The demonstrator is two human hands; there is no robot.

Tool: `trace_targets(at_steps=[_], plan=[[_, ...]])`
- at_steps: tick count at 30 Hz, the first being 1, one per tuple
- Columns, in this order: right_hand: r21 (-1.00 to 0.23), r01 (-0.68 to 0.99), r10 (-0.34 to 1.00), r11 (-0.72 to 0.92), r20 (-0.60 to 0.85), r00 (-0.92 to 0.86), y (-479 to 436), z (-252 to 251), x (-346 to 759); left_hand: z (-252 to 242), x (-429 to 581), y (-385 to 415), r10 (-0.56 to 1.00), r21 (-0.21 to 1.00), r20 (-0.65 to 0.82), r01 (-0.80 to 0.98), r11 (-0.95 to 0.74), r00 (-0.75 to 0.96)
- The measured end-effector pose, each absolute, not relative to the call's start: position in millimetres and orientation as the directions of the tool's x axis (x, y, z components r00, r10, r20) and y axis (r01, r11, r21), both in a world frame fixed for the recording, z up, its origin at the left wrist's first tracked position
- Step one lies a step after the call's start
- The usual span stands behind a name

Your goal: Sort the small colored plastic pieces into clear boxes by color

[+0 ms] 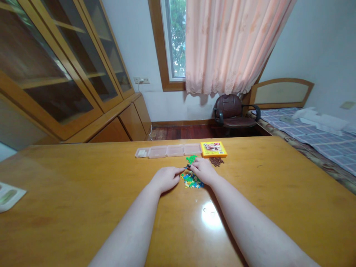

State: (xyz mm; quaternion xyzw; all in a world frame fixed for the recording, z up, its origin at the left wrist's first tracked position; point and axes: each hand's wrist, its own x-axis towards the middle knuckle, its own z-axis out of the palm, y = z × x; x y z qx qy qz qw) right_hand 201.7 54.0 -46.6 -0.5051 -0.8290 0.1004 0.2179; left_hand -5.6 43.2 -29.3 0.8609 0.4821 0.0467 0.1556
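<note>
My left hand [166, 178] rests at the left of a mixed pile of small plastic pieces [192, 181] in blue, yellow, green and white. Its index finger is stretched out towards a tiny blue piece [185, 168], and the other fingers curl loosely. Opposite it, my right hand [205, 171] reaches over the pile's upper right edge with fingers extended. A dark spot shows at its leading fingertip, nearly meeting the left index finger. Just beyond are a heap of green pieces [191, 159] and, to the right, a heap of brown pieces [216, 161].
Behind the heaps lie a row of clear plastic trays [167, 151] and a yellow box [213, 149]. A white object [10, 196] sits at the wooden table's [83, 193] left side. Past the table stand a brown armchair [232, 111], a bed [311, 122] and a glass-fronted cabinet [66, 59].
</note>
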Motion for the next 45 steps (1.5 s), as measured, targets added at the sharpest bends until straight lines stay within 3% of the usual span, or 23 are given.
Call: trace_targets(at_steps=[6, 10, 18, 22, 25, 29, 34, 40, 45], plan=[[-0.405, 0.783, 0.878, 0.473, 0.294, -0.378, 54, -47, 202, -30, -4, 44, 0.856, 0.383, 0.064, 0.779, -0.496, 0.513], [-0.433, 0.733, 0.85, 0.525, 0.307, -0.427, 55, -51, 201, -26, -5, 43, 0.835, 0.362, 0.038, 0.771, -0.524, 0.549], [-0.454, 0.762, 0.884, 0.463, 0.296, -0.361, 56, -49, 203, -29, -3, 44, 0.85, 0.34, -0.022, 0.803, -0.489, 0.527], [-0.423, 0.762, 0.867, 0.491, 0.321, -0.38, 55, -47, 201, -30, -4, 44, 0.87, 0.353, 0.049, 0.806, -0.474, 0.49], [-0.417, 0.75, 0.857, 0.513, 0.291, -0.425, 53, -49, 199, -28, -5, 43, 0.896, 0.314, 0.101, 0.841, -0.44, 0.431], [-0.408, 0.765, 0.867, 0.499, 0.237, -0.438, 52, -50, 198, -27, -6, 43, 0.906, 0.269, 0.062, 0.867, -0.419, 0.419], [-0.356, 0.836, 0.907, 0.418, 0.224, -0.357, 52, -45, 199, -23, -7, 42, 0.901, 0.258, 0.07, 0.864, -0.432, 0.429], [-0.352, 0.837, 0.905, 0.419, 0.233, -0.355, 52, -44, 200, -13, -4, 34, 0.916, 0.101, 0.061, 0.91, -0.402, 0.398], [-0.378, 0.851, 0.925, 0.366, 0.252, -0.285, 55, -47, 201, -18, 0, 35, 0.91, 0.158, 0.03, 0.897, -0.413, 0.414]])
